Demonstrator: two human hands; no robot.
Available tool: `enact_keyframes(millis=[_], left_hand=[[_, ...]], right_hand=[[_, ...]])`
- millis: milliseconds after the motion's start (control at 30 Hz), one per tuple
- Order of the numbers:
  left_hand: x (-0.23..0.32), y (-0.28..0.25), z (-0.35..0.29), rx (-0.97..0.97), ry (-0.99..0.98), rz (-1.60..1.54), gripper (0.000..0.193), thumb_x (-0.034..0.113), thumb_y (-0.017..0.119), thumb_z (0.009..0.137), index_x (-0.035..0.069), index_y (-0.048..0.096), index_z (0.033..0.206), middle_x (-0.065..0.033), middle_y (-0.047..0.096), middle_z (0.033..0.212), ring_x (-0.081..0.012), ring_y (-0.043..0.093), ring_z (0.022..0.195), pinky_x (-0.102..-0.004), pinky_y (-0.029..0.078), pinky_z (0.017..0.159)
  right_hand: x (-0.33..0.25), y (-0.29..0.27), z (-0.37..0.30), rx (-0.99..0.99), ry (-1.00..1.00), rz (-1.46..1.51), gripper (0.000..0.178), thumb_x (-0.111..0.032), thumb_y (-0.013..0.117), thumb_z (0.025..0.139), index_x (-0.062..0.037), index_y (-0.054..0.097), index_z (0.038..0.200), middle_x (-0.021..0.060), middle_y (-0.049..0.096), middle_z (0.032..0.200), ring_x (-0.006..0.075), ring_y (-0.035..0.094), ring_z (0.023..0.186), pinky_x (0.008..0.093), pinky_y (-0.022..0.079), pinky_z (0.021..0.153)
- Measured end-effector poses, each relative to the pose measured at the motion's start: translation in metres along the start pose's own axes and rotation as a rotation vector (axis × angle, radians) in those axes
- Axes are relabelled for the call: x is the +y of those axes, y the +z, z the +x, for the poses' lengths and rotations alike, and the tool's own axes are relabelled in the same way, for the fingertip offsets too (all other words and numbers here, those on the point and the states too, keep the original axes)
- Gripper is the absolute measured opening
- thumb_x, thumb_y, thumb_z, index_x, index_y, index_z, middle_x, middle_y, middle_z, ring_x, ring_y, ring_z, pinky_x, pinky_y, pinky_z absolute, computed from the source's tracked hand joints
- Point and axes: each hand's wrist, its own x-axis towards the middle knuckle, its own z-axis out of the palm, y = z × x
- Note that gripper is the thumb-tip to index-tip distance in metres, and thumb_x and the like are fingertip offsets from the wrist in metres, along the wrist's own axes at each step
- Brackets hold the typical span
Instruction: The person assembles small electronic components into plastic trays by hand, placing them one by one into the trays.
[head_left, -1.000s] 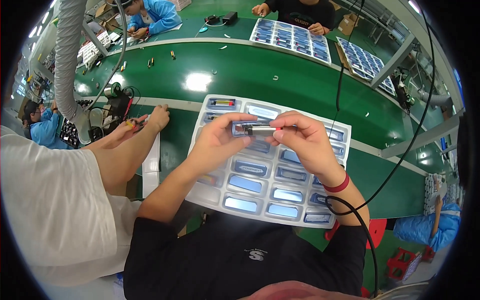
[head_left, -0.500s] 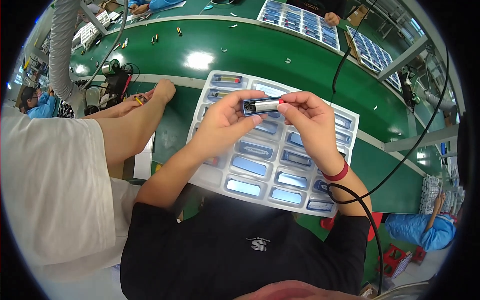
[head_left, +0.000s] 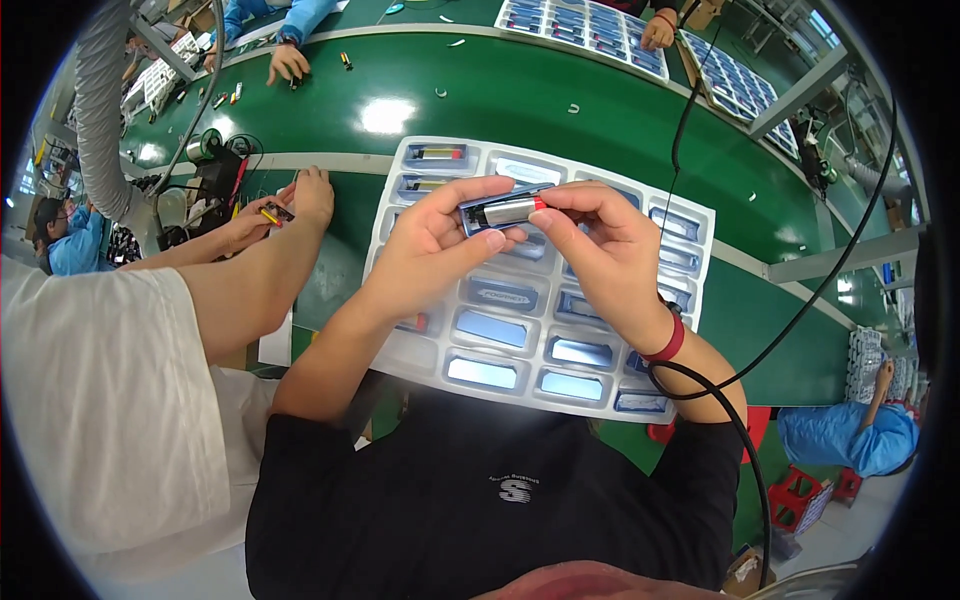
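Above the tray, my left hand (head_left: 437, 240) is closed around a small blue plastic casing (head_left: 467, 217), thumb along its near side. A silver cylinder (head_left: 510, 210) with a red end, like a battery cell, lies at a slant over the casing, its dark end inside. My right hand (head_left: 605, 240) pinches the cylinder's red end between thumb and fingers. Beneath both hands is a white molded tray (head_left: 408, 352) with blue casings in its pockets. One casing (head_left: 437, 153) at the tray's far left holds a cell with a red end.
A co-worker's forearms (head_left: 265, 285) work close on my left over the green bench (head_left: 330, 270). Across the bench, another person's hand (head_left: 288, 65) reaches down near loose small parts. Filled trays (head_left: 585, 40) stand at the far right. A black cable (head_left: 745, 440) hangs by my right arm.
Both hands have shifted slightly left in view. The casing and cylinder now sit at a steeper tilt, with the cylinder's red end raised. Across the bench, a hand has reached in.
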Motion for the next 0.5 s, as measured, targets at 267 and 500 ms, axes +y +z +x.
enact_keyframes(millis=[267, 500], left_hand=[[-0.0040, -0.0081, -0.0013, -0.097, -0.005, -0.091, 0.052, 0.002, 0.062, 0.102, -0.003, 0.044, 0.149, -0.0171, 0.067, 0.130, -0.0182, 0.069, 0.115, -0.0281, 0.055, 0.102], [0.0037, -0.0049, -0.0025, -0.073, -0.047, -0.107, 0.053, -0.001, 0.062, 0.100, -0.003, 0.043, 0.150, -0.0188, 0.065, 0.131, -0.0230, 0.068, 0.116, -0.0355, 0.055, 0.100]], right_hand=[[-0.0086, 0.0001, -0.0015, -0.033, -0.225, -0.137, 0.019, -0.003, 0.081, 0.086, -0.0014, 0.075, 0.104, 0.0085, 0.074, 0.099, 0.0124, 0.065, 0.077, 0.0246, 0.052, 0.069], [-0.0117, -0.0016, -0.0008, -0.039, -0.245, -0.175, 0.020, -0.003, 0.081, 0.086, -0.0008, 0.075, 0.105, 0.0087, 0.074, 0.100, 0.0119, 0.064, 0.077, 0.0245, 0.052, 0.068]])
